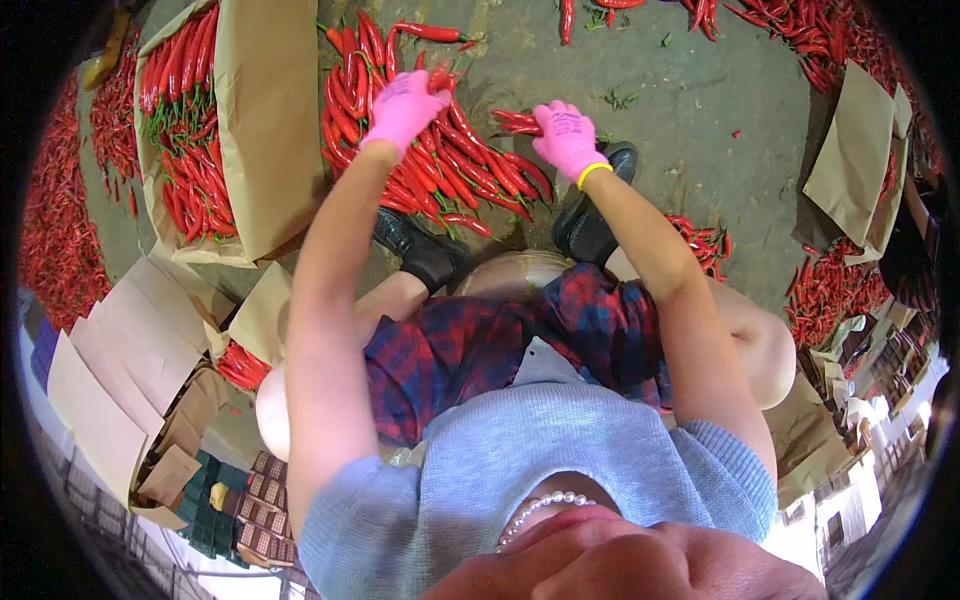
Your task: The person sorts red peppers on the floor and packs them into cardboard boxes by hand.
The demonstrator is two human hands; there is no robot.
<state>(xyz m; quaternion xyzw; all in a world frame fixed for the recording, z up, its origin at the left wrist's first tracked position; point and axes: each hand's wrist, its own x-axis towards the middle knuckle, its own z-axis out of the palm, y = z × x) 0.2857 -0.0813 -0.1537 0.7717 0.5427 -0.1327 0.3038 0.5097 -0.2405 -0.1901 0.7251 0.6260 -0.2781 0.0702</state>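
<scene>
My left hand (404,112), in a pink glove, reaches over a loose pile of long red chili peppers (455,165) on the floor. Its fingers curl down against the peppers at the pile's far part, and their tips are partly hidden. To the right of the pile, my right hand (568,140), also pink-gloved with a yellow cuff, is closed around a few red chili peppers (516,122) whose ends stick out to the left. Left of the pile stands an open brown paper-lined box (268,120), where red chili peppers (190,75) lie in rows with green stems.
My black shoes (592,225) flank the pile's near edge. Heaps of chili peppers lie at far left (55,220) and far right (830,290). Brown cardboard (850,160) stands at right; folded cartons (120,350) are at lower left. Loose peppers are scattered on the grey floor (700,130).
</scene>
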